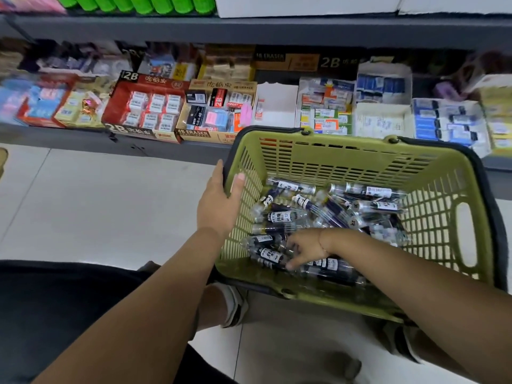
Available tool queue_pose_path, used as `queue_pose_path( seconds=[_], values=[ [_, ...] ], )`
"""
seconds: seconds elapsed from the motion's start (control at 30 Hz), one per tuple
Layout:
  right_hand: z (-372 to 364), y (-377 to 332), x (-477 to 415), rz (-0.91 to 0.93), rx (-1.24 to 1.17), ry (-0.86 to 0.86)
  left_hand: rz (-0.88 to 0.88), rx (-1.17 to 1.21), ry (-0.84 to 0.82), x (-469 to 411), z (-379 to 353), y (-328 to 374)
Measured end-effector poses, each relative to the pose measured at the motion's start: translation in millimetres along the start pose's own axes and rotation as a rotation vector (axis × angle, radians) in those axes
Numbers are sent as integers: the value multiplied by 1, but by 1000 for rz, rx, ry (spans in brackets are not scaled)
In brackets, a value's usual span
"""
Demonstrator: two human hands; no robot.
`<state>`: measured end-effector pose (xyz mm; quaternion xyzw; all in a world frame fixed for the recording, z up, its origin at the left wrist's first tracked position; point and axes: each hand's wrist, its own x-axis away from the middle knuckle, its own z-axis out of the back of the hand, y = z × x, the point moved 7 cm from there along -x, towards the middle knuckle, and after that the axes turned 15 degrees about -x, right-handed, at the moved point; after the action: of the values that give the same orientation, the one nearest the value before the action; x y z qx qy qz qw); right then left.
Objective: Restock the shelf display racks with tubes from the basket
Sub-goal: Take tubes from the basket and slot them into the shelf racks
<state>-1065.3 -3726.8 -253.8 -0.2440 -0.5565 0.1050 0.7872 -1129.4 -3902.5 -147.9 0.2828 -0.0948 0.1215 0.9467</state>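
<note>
A green plastic shopping basket [346, 151] is seen standing on the pale tiled floor [97, 203], just in front of the lowest shelf [83, 139]. Its bottom is covered by a loose heap of clear tubes [368, 191] with dark contents and white-and-black labels, lying crossed over one another at all angles.

The basket's left wall is held by the left hand [221, 200] near the top edge: the thumb is laid over the rim on the inside, the other fingers are kept on the outside, and the wall is pinched between them.

The right hand [304, 250] is lowered into the near left part of the basket, palm down, with its fingers spread among the tubes. One labelled tube [270, 254] is touched by the fingertips (the index finger is stretched along it), but whether any tube is actually grasped cannot be told, since the fingers are partly hidden in the heap.

On the shelf behind, a red 2B eraser box [144, 106] and a yellow 4B eraser box [216, 112] are set side by side among other blurred stationery cartons. A white shoe [235, 303] is visible beside the basket's near left corner.
</note>
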Motion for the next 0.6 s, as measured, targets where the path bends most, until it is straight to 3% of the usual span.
queue_pose_path(
  seconds=[0.1, 0.37, 0.5, 0.6],
  values=[
    [-1, -3, 1, -14, -34, -18, 2, 6, 5, 0, 0, 1],
    [-23, -4, -26, -117, -319, 128, -1, 16, 2, 2, -1, 0],
    [-9, -7, -30, -7, -423, 374, -2, 17, 5, 2, -1, 0],
    [-2, -17, -31, 116, -252, 356, -4, 3, 11, 0, -1, 0]
  ],
)
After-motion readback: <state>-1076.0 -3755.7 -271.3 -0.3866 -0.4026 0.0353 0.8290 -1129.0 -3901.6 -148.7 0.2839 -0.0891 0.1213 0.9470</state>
